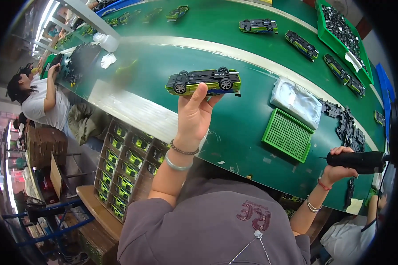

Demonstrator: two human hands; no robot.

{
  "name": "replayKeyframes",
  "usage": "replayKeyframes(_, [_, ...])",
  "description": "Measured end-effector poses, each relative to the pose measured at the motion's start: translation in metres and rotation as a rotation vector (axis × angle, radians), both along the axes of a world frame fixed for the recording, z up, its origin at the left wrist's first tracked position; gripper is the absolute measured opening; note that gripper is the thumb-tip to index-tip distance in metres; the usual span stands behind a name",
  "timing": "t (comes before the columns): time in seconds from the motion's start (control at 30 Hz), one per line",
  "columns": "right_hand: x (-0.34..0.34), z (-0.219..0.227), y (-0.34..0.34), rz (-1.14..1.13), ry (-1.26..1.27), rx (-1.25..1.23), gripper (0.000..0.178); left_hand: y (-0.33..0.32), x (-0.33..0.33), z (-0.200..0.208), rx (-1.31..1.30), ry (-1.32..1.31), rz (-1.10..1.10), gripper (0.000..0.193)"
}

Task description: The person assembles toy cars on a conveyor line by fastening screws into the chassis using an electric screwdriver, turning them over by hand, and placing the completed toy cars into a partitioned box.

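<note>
Held up over the green bench, a yellow-green toy car (203, 81) is turned so its black underside and wheels face me. My left hand (194, 112) grips it from below, thumb across its near side. At the right, my right hand (339, 170) is wrapped round a black electric screwdriver (356, 162), whose thin bit points left. Between the two hands lies a green perforated tray (288, 134) on the bench. A clear plastic bag (297, 102) of silvery contents sits just behind that tray.
Several upturned toy cars (258, 26) lie along the green belt (208, 26) beyond a pale rail. Black chassis parts (350, 130) are heaped at right, below a green bin (340, 31) of small parts. A box of car bodies (128, 163) stands left. A co-worker (44, 99) sits far left.
</note>
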State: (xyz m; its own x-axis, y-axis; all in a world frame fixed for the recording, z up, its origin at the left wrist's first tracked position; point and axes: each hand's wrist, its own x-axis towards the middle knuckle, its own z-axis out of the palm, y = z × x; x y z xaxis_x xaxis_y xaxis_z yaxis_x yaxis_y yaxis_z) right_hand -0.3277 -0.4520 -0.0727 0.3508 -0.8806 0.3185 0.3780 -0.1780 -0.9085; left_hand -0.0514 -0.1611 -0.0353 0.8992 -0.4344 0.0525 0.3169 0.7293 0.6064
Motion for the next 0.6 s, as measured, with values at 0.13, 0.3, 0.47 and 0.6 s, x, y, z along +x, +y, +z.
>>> replayKeyframes(0.13, [0.001, 0.002, 0.001, 0.001, -0.014, -0.019, 0.091, -0.003, 0.000, -0.001, -0.006, 0.006, 0.005, 0.023])
replayKeyframes(0.3, [0.001, 0.001, 0.002, 0.000, -0.022, -0.035, 0.091, -0.006, -0.006, 0.001, 0.058, -0.215, -0.034, 0.065])
replayKeyframes(0.47, [0.005, 0.003, 0.004, -0.014, -0.033, -0.023, 0.091, -0.005, -0.003, 0.002, -0.016, -0.279, -0.193, 0.076])
replayKeyframes(0.6, [0.006, 0.006, 0.008, -0.011, -0.043, 0.007, 0.091, -0.011, -0.008, 0.005, -0.051, -0.286, -0.247, 0.075])
